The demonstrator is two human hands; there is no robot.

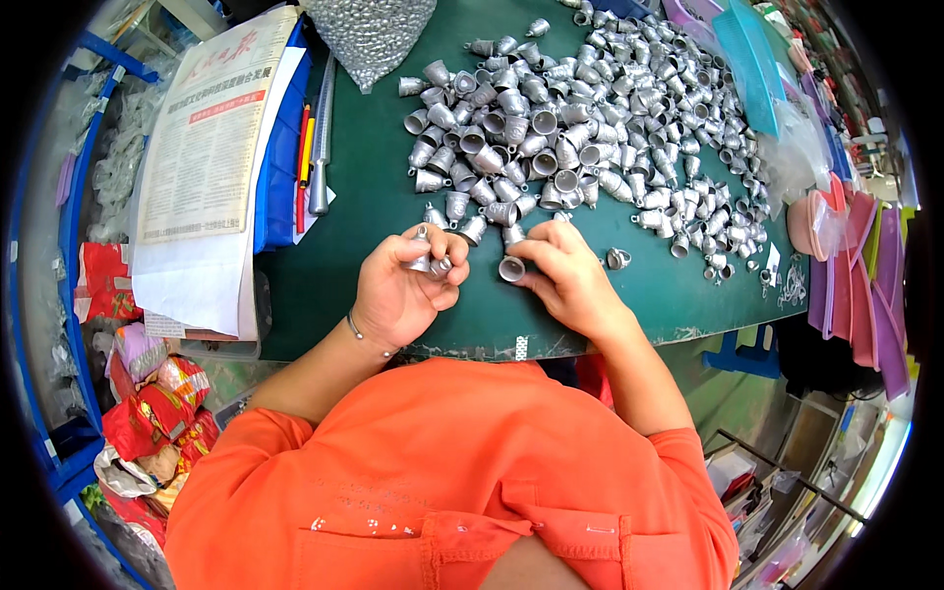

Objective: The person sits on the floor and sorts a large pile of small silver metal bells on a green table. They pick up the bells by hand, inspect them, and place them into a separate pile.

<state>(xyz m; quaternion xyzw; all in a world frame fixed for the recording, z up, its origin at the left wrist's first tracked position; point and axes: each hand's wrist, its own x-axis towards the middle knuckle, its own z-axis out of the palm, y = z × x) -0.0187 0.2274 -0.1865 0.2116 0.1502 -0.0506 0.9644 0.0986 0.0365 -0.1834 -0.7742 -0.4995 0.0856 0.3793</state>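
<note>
Small silver-grey metal bells [544, 122] lie in a wide pile on the green tabletop [339, 280]. My left hand [393, 290], at the near edge of the pile, is closed on a metal bell [421, 258]; another small grey metal piece [441, 265] sits among its fingers. The fingers of my right hand [572, 275] pinch a metal bell [511, 268], its open mouth turned toward me. More bells [473, 230] lie just beyond both hands. A single bell [618, 259] lies apart, right of my right hand.
A clear bag of small silver balls [369, 44] lies at the far left. Beside it are a metal file [321, 147], red and yellow pens [304, 147], and a newspaper [202, 138] against a blue bin [280, 167]. Pink and purple trays [860, 265] line the right side.
</note>
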